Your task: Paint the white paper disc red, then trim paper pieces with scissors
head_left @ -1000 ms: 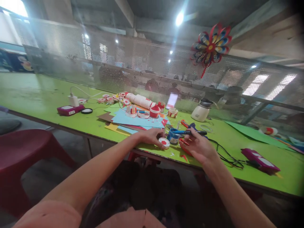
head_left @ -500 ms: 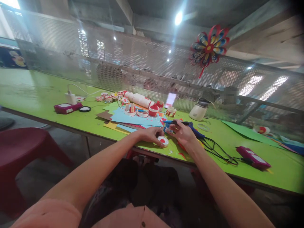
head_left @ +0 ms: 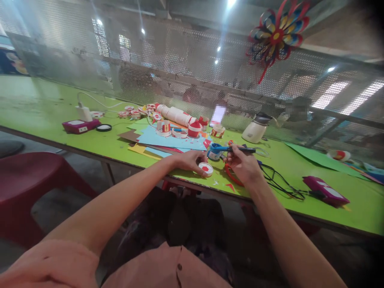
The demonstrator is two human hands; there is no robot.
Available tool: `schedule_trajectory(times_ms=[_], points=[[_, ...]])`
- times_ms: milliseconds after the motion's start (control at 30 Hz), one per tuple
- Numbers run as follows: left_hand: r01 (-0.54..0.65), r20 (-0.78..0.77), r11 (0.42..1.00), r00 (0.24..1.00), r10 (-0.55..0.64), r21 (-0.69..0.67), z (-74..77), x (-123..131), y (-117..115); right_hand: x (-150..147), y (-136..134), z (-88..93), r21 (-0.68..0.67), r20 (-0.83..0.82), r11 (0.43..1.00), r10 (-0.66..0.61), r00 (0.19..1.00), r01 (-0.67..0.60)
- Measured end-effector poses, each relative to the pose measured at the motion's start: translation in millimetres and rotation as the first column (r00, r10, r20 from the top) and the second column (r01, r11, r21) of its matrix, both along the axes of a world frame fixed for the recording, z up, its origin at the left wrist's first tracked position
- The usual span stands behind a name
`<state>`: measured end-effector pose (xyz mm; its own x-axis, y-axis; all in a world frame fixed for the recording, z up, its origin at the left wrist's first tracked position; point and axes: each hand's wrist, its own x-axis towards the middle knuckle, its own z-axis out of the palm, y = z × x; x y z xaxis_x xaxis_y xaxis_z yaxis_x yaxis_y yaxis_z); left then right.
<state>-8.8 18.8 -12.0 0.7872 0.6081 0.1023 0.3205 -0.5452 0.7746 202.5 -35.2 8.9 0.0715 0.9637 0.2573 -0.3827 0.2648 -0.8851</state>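
My left hand [head_left: 189, 161] rests on the green table [head_left: 45, 114], its fingers pinching a small white round piece with a red centre [head_left: 205, 169] near the front edge. My right hand [head_left: 243, 163] is closed round a thin dark stick with a blue end [head_left: 235, 149], held level. The stick's blue end reaches a small blue pot [head_left: 213, 152] just behind the round piece. Red-handled scissors [head_left: 232, 176] lie under my right hand.
Blue, yellow and brown paper sheets [head_left: 168, 143] and red-and-white paper rings lie behind my hands. A white kettle-like jug [head_left: 255, 130], black cables [head_left: 280, 186], two magenta boxes [head_left: 325, 191] and a red plastic chair [head_left: 27, 180] are around. A mesh fence backs the table.
My right hand swung the stick left toward my left hand, then back right so its blue end sits at the pot. The left hand stayed on the round piece. The view tilted down a little.
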Motion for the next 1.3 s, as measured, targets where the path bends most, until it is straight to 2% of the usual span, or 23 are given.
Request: schedule_trajectory(times_ms=[200,333,433,567,733,867,1033,1300], points=[[-0.015,-0.022,1.000,1.000,0.015,0.016,0.7,-1,-1,-9,-7,-7.5,0.016,-0.034,0.999,-0.039,0.999,0.040],[-0.012,-0.012,1.000,1.000,0.012,-0.008,3.8,-1,-5,-15,-7,-7.6,0.046,0.055,0.984,-0.177,0.983,0.174],[0.009,-0.012,1.000,1.000,-0.009,0.007,5.9,-2,-7,-24,-6,-6.7,0.107,0.144,0.969,-0.237,0.961,0.223],[0.003,-0.027,1.000,1.000,-0.003,0.009,6.8,-2,-7,-36,-3,-8.5,0.186,0.210,0.957,-0.258,0.943,0.221],[0.009,-0.053,0.998,0.999,-0.006,0.060,4.9,-3,-4,-39,-2,-18.8,0.185,0.320,0.949,-0.305,0.897,0.256],[-0.004,-0.082,0.996,0.997,0.011,0.085,5.7,-3,-4,-37,-3,-24.2,0.201,0.413,0.952,-0.295,0.862,0.230],[-0.023,-0.103,0.995,0.994,0.032,0.094,8.6,-3,-6,-37,-2,-25.6,0.187,0.403,0.968,-0.230,0.886,0.167],[-0.009,-0.099,0.996,0.995,0.018,0.092,9.1,-3,-6,-36,-1,-27.4,0.201,0.451,0.958,-0.274,0.850,0.202]])
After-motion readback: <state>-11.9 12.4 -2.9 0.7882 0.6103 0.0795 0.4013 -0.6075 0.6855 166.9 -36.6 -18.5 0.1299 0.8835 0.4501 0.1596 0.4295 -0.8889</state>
